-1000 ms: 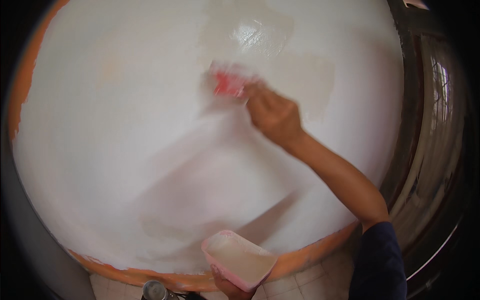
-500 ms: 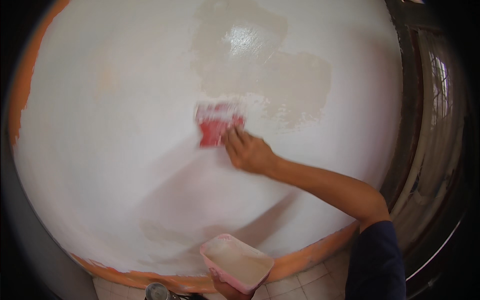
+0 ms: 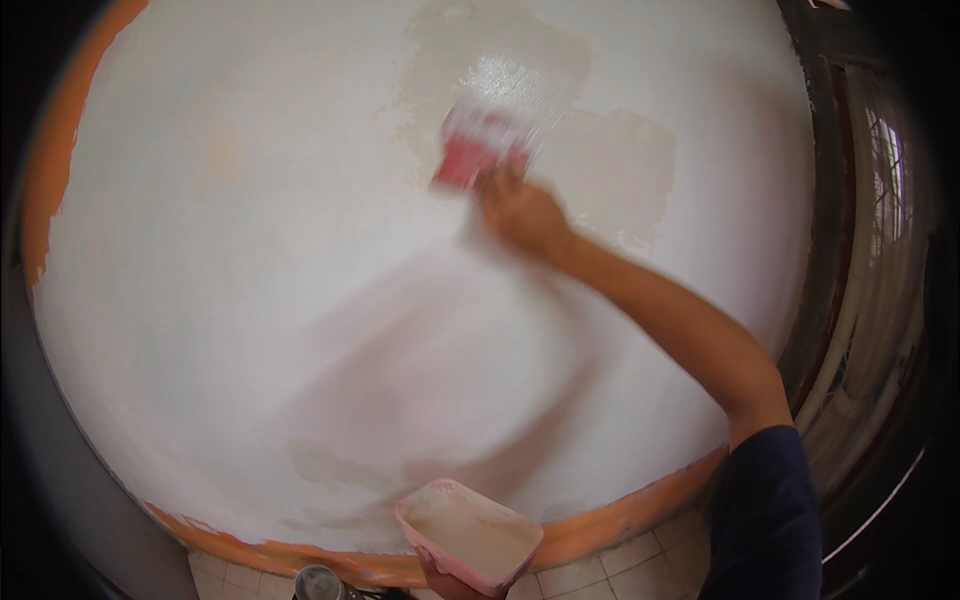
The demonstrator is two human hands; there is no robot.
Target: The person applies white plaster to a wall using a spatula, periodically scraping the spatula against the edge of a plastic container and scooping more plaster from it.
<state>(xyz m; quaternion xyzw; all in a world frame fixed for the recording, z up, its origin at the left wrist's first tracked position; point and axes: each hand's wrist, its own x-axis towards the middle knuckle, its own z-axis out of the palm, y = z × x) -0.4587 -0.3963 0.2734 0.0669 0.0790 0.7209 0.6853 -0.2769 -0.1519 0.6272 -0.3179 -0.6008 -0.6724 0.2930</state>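
Note:
A wide red spreader (image 3: pixel 466 160), its upper part smeared white, is in the fingers of my right hand (image 3: pixel 522 212). Motion blurs both, and the spreader lies against or very close to the white wall (image 3: pixel 200 330), by the lower edge of a damp-looking beige patch (image 3: pixel 610 165). Low in the view, my left hand (image 3: pixel 445 583) supports a pink rectangular tub (image 3: pixel 415 528) from beneath. Whitish paste or thick paint fills part of the tub, which hides most of that hand's fingers.
Orange paint borders the wall at the left (image 3: pixel 50 190) and along its base (image 3: pixel 600 524). At the right are a dark frame and a pale curtain (image 3: pixel 855 280). On the tiled floor (image 3: pixel 625 555) below, a grey round-topped object (image 3: pixel 318 582) stands near the wall.
My right hand has swept the spreader up and a little right, onto the beige patch. The tub stays low in the view, shifted slightly down.

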